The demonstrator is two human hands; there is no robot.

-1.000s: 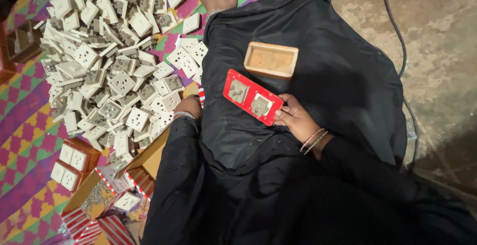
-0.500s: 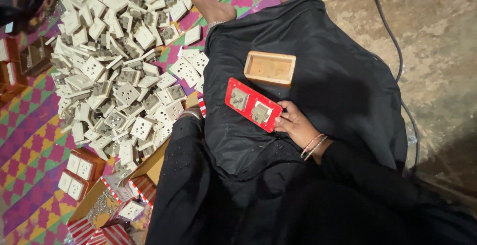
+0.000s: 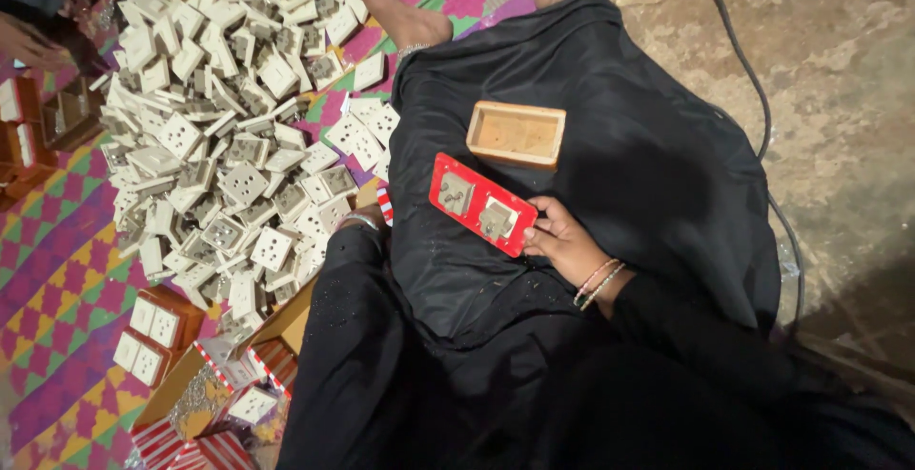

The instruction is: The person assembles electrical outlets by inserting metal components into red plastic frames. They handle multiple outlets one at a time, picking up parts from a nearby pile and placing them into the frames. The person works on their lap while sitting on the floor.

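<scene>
Starting at upper left of frame: another person's hands [image 3: 38,46] at the edge, beside wooden boxes [image 3: 43,127]. Big pile of white socket parts [image 3: 219,155] fills upper-left to centre, lying on a multicoloured woven mat [image 3: 48,270]. Lower left: wooden boxes w/ white sockets fitted [image 3: 152,332], plus red-white striped cartons [image 3: 205,422]. Left hand [image 3: 367,222] mostly hidden behind black sleeve at pile's edge, grip can't be told. Centre: red plate [image 3: 481,203] w/ two grey fittings lies on black-cloth lap; right hand [image 3: 567,246] pinches its right end, fingers closed on it. Just above, apart: empty wooden box [image 3: 517,133]. Right: black cable [image 3: 753,98] on concrete floor.
</scene>
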